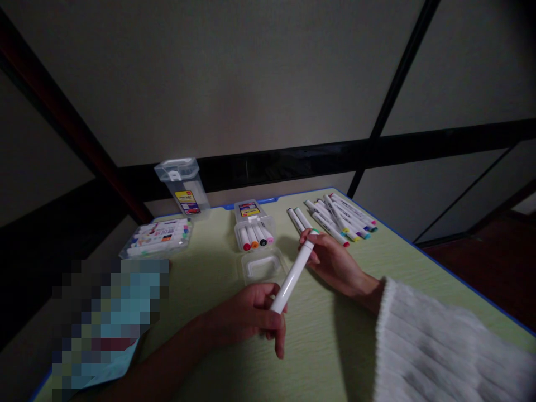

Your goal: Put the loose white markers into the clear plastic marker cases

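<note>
The left hand (259, 314) clamps its fingers on the near end of a smooth, cylindrical white marker (293, 279), the right hand (333, 259) on its green-edged far end, above the pale-green tabletop (205, 257). Beyond lie a clear plastic case (250, 210) holding 4 round-ended pens (255, 234) and slender loose markers (330, 221).

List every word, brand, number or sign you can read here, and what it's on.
Nothing reads for certain.
Upright box: print too blurred.
Lying box: print too small.
Flat pen case: print too blurred.
Loose pens: black print, too small.
Held pen: no print shows.
</note>
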Tool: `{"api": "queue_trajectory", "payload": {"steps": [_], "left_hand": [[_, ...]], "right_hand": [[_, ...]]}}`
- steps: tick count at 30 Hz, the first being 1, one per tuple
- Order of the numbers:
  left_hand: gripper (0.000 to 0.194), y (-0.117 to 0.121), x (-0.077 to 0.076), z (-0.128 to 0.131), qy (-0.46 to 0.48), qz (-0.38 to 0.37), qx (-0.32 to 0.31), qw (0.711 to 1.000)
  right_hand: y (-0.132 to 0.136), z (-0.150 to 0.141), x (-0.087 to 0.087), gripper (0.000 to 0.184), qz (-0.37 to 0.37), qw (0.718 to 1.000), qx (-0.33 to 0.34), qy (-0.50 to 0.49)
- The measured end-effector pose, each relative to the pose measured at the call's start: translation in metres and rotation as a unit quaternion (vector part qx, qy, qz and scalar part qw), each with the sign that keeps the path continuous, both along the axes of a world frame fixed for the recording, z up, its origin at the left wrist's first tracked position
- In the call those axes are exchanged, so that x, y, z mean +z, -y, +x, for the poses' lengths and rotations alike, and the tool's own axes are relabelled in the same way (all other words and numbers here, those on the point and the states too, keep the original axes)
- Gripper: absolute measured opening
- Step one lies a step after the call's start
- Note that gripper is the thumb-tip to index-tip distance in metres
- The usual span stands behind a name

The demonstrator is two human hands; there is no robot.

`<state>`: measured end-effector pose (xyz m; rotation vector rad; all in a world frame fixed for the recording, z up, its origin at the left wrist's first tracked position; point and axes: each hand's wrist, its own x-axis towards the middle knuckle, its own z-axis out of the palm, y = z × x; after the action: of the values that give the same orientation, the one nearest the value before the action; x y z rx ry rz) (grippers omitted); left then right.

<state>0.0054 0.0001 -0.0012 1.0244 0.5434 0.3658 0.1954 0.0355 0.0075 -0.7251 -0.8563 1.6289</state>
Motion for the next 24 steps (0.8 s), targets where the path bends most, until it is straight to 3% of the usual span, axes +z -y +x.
{"api": "queue_trajectory", "payload": {"steps": [6, 15, 24], "left_hand": [[0.048, -0.001, -0.0039, -0.0007, 0.007, 0.001, -0.003, 1.0], [0.047, -0.0002, -0.0039, -0.001, 0.022, 0.004, 0.001, 1.0], [0.048, -0.001, -0.0043, -0.0008, 0.017, 0.01, 0.0, 1.0]], "right_hand": [[0.0007, -0.0002, 0.0015, 0.014, -0.001, 1.0, 0.002, -0.003], [0.001, -0.0036, -0.0041, 0.034, 0.011, 0.998, 0.006, 0.057], [0.0009, -0.0015, -0.0062, 0.024, 0.044, 0.997, 0.023, 0.063]]}}
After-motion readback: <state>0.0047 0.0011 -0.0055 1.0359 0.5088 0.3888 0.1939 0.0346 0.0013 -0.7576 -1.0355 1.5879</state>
